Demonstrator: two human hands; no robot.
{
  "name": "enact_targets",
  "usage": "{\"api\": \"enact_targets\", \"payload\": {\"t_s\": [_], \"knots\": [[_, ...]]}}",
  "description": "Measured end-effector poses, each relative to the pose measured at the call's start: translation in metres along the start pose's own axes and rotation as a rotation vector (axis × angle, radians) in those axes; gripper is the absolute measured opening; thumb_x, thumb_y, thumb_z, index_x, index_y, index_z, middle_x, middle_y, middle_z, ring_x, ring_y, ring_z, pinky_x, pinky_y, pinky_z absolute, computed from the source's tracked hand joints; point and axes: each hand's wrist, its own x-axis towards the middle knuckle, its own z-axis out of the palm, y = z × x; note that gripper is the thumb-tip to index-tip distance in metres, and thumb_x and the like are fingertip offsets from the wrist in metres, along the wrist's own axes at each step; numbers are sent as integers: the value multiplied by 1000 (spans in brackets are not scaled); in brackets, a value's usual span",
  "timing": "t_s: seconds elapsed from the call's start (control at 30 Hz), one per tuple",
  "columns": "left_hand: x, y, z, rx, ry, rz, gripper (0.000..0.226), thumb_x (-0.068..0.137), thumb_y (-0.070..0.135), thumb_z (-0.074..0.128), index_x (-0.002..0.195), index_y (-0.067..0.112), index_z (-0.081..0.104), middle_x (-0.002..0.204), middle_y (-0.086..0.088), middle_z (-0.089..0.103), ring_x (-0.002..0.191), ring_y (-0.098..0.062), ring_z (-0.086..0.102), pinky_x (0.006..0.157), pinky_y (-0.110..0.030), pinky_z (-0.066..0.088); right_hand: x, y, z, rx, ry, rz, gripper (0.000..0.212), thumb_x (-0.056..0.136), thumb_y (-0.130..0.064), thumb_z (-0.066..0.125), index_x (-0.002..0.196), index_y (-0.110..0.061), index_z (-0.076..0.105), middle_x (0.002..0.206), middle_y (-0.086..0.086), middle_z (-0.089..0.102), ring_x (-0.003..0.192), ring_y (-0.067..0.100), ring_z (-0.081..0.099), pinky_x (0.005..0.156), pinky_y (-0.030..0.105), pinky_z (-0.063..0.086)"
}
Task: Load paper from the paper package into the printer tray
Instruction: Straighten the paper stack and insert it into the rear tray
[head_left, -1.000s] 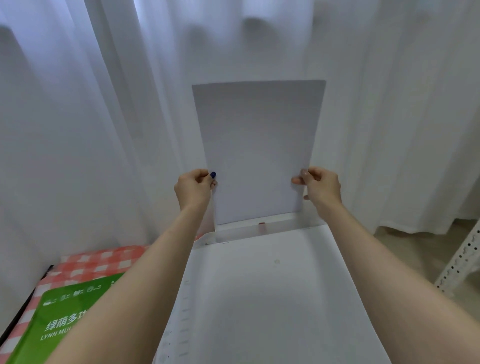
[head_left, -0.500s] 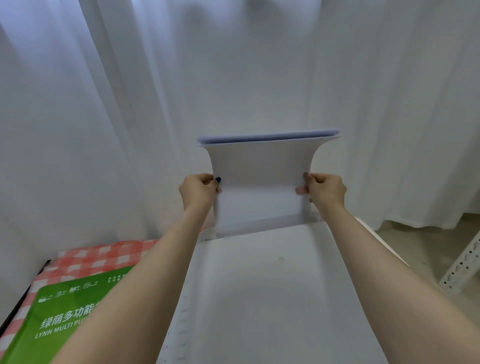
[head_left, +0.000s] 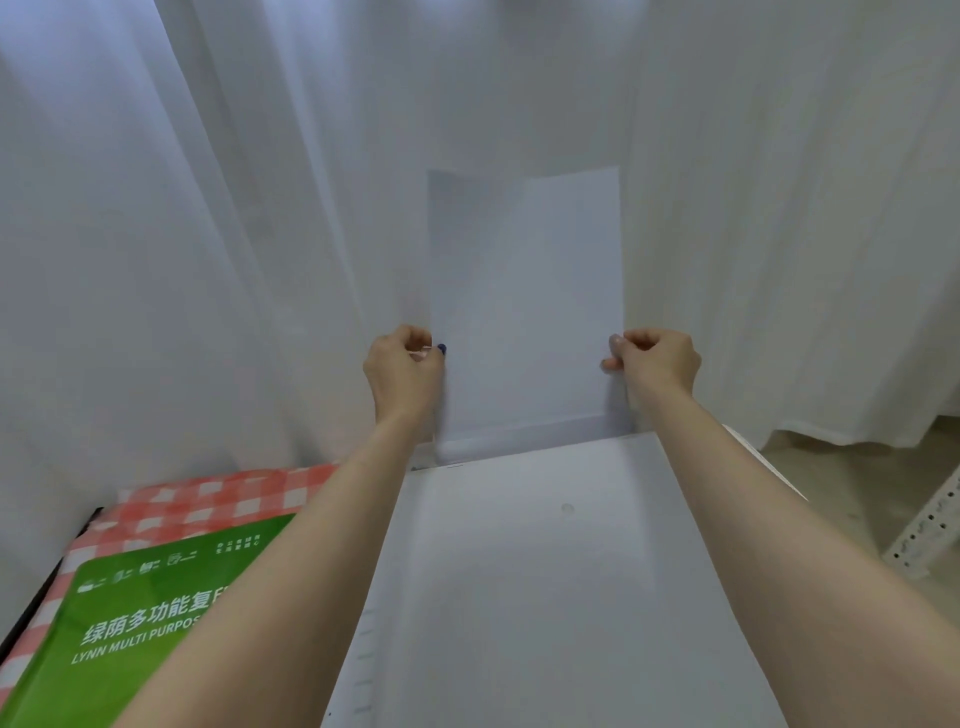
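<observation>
1. Your left hand (head_left: 402, 371) pinches the left edge of the upright stack of plain white paper sheets (head_left: 524, 306), fingers curled and the thumb with its dark blue nail pressed on the front face.
2. Your right hand (head_left: 655, 364) grips the opposite, right edge at about the same height, fingers folded in and the thumb on the front of the sheets.
3. The paper stands nearly vertical, its top edge flat and straight, its bottom edge down in the white rear feed tray (head_left: 519, 436) at the back of the flat white printer top (head_left: 545, 582).
4. How far the sheets have seated in the slot cannot be told from here.
5. The green paper package with white lettering (head_left: 145, 613) lies flat to the left of the printer, on the red and white checked cloth (head_left: 208, 499), partly covered by your left forearm.
6. White curtains (head_left: 208, 234) hang close behind the paper.
7. A perforated white metal shelf upright (head_left: 930, 525) shows low at the right edge.
</observation>
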Motion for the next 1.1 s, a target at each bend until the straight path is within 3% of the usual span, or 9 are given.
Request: {"api": "enact_targets", "payload": {"t_s": [0.13, 0.27, 0.33, 0.43, 0.5, 0.7, 0.8, 0.9, 1.1], "knots": [[-4, -7, 0, -30, -5, -12, 9, 83, 8, 62, 92, 5, 65, 68, 2, 55, 76, -18, 51, 72, -19, 38, -2, 3, -2, 12, -5, -5, 11, 85, -9, 65, 92, -2, 68, 67, 5, 62, 33, -12, 52, 42, -5, 33], [-8, -10, 1, -31, -24, 15, 7, 84, 7, 61, 81, 13, 58, 62, 10, 49, 73, -17, 49, 56, -16, 34, -6, 8, -4, 25, 10, 12, 13, 85, -10, 66, 95, -1, 68, 81, 14, 68, 52, 0, 58, 45, -6, 36], [-7, -10, 3, -32, -30, 15, 5, 84, 8, 61, 82, 12, 59, 63, 9, 49, 74, -16, 49, 56, -15, 34, -6, 9, -5, 22, 7, 16, 13, 85, -9, 66, 96, -1, 67, 80, 12, 66, 51, 0, 58, 44, -7, 35], [-5, -10, 5, -40, -18, -3, 2, 84, 8, 61, 86, 7, 63, 63, 9, 49, 74, -16, 50, 60, -17, 36, -4, 11, -4, 24, 5, 1, 7, 85, -8, 65, 91, -4, 66, 67, 5, 63, 36, -9, 55, 44, -6, 34], [-4, -13, 6, -59, -10, -21, 2, 85, 8, 61, 86, 7, 63, 62, 10, 49, 74, -16, 50, 56, -8, 35, -2, 10, -2, 25, 13, -28, 2, 86, -9, 64, 86, -7, 65, 61, -1, 60, 35, -13, 52, 46, -6, 35], [-3, -16, 9, -70, -14, -14, 3, 85, 9, 62, 83, 11, 60, 62, 10, 49, 73, -16, 49, 52, 2, 34, -2, 9, 0, 38, 36, -73, 6, 86, -8, 62, 81, -10, 62, 60, -1, 59, 36, -14, 52, 44, -5, 35], [1, -8, 10, -77, -30, 22, 10, 84, 8, 63, 93, 4, 65, 64, 11, 49, 66, -11, 48, 54, 7, 33, -1, 11, -4, 46, 58, -85, 4, 87, -8, 62, 83, -9, 63, 63, 3, 59, 36, -14, 52, 44, -4, 34], [5, -1, 13, -109, -22, 31, 13, 83, 6, 64, 95, 2, 66, 64, 10, 49, 60, 0, 45, 55, 7, 34, 3, 6, -8, 53, 79, -97, 4, 87, -7, 61, 84, -10, 62, 61, -1, 57, 35, -14, 52, 43, -3, 34], [-1, -16, 4, -40, -33, 5, 2, 84, 9, 62, 84, 10, 63, 62, 9, 49, 67, -13, 48, 55, -1, 35, -1, 7, -1, 15, 6, -90, 5, 87, -6, 61, 83, -9, 62, 63, -2, 57, 35, -14, 52, 43, -4, 32]]}}
